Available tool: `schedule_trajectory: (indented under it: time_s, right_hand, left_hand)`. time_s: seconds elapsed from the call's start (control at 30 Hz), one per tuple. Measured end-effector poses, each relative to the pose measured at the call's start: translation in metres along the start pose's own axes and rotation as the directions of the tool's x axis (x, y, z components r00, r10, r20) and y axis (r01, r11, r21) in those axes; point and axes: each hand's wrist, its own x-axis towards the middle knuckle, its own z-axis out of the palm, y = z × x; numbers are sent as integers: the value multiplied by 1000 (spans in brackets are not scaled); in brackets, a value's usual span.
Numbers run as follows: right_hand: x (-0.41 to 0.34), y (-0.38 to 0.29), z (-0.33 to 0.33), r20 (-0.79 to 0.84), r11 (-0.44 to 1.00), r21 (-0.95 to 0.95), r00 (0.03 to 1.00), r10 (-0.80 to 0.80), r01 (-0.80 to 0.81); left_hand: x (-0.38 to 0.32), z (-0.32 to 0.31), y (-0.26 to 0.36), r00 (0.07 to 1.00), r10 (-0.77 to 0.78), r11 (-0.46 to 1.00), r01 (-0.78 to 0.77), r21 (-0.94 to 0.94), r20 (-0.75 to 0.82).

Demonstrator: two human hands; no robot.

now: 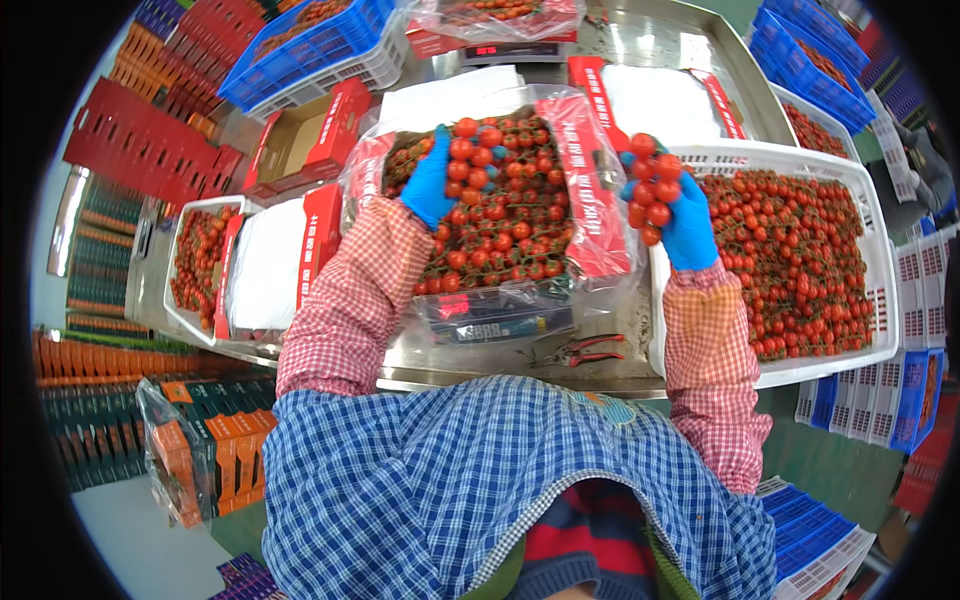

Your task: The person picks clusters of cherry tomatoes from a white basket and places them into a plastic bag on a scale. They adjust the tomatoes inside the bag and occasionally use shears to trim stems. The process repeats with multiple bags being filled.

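Observation:
My left hand (pixel 431 184), in a blue glove, grips a bunch of cherry tomatoes (pixel 470 161) over the carton before me. Another bunch of cherry tomatoes (pixel 651 184) is in my gloved right hand (pixel 686 225), held up between the carton and the white crate at the right. The red carton (pixel 581 172) is lined with clear plastic and full of tomatoes on green stems. It sits on a digital scale (pixel 487 326) with lit red digits. A white plastic crate (pixel 881 300) heaped with cherry tomatoes stands just right of my right hand.
Red-handled pruning shears (pixel 585 351) lie on the steel table (pixel 450 375) near its front edge. An open red carton (pixel 289 154) and a paper-covered one (pixel 266 266) stand left. Blue crates (pixel 315 45) and another paper-covered carton (pixel 652 97) are farther back. Stacked boxes (pixel 217 442) line the left floor.

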Motion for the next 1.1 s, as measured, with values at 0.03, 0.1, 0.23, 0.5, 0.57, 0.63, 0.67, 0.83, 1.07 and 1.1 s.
schedule_trajectory:
  time_s: [0.03, 0.1, 0.23, 0.5, 0.57, 0.63, 0.67, 0.83, 1.07, 1.1]
  right_hand:
    - [9, 7, 13, 76, 997, -52, 995, 58, -54]
    - [40, 31, 41, 197, 973, -185, 965, 174, -137]
    - [95, 97, 86, 361, 693, -693, 928, 93, 200]
    - [132, 173, 100, 722, -367, -652, 691, -34, 664]
    - [124, 158, 99, 628, -302, -724, 774, 80, 620]
    - [114, 127, 89, 593, -244, -792, 800, -90, 559]
    - [107, 104, 71, 328, 120, -933, 940, -97, 338]
    - [6, -43, -104, -282, -25, -879, 562, -778, -476]
    - [-86, -146, -267, -862, 183, -229, 111, -494, -956]
    - [-85, -147, -276, -880, 159, -218, 123, -458, -963]
  left_hand:
    - [-13, -23, 21, 999, -15, 988, 21, 150, -40]
    - [-24, -52, 27, 985, 127, 847, -47, 530, -116]
    - [-28, -82, 21, 948, 288, -50, -126, 991, 136]
    - [-24, -101, 8, 946, 301, -530, 59, 846, 123]
    - [-19, -109, 7, 918, 385, -382, 70, 922, 90]
    - [-16, -116, 7, 962, 264, -532, 90, 842, 65]
    - [-17, -118, 7, 970, 240, -581, 118, 806, 31]
    - [-16, -93, 24, 936, 352, -71, 59, 996, -31]
    - [88, 78, -15, 882, 435, 238, -308, 921, 182]
    - [100, 105, -26, 923, 338, 186, -257, 948, 183]
